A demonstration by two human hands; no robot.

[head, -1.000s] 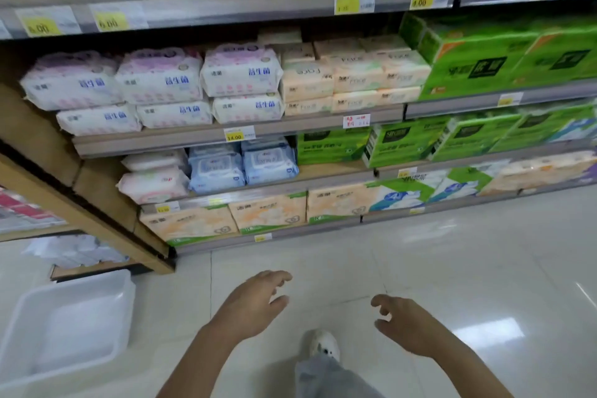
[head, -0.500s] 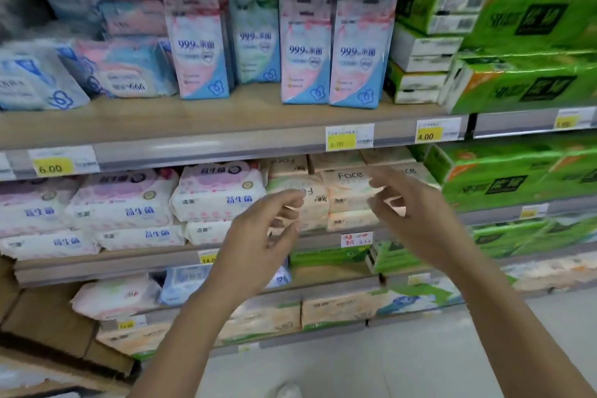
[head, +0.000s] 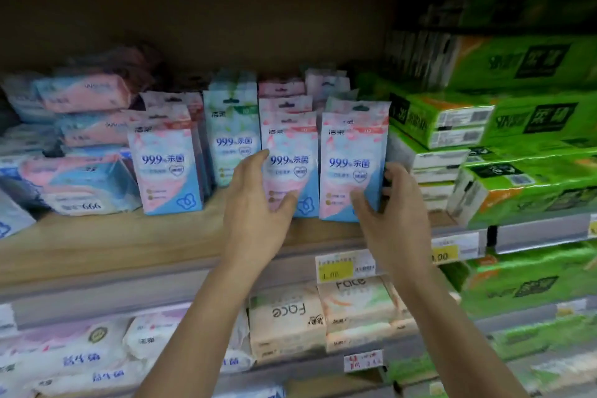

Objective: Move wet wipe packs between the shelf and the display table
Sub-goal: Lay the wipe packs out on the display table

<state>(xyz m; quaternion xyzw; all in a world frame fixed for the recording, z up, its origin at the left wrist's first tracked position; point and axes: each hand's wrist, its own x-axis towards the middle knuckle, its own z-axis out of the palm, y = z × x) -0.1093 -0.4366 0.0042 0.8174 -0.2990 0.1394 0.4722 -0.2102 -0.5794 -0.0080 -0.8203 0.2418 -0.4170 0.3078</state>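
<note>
Both hands are up at the wooden shelf (head: 113,245), on the row of small upright wet wipe packs. The left hand (head: 255,213) has the middle wipe pack (head: 290,152): thumb pressed on the lower front, fingers running up its left edge. The right hand (head: 397,213) holds the end wipe pack (head: 355,152) the same way from the other side, with the thumb on the front near the bottom and the fingers curled round the right edge. So each hand is closed on one pack, neither is spread wide.

The two packs stand side by side and touching, bottoms on the shelf board, near its front. Both are pink and blue with "99.9" printed on them. More of the same stand right behind them.

To their left is a teal pack (head: 232,139) set further back, then another pink pack (head: 166,165) standing on its own. Flat wipe packs (head: 84,94) are stacked at the far left. Green tissue bundles (head: 517,119) sit just right of the end pack. A yellow price tag (head: 336,268) hangs on the shelf edge below, above some "Face" tissue packs (head: 287,317).
</note>
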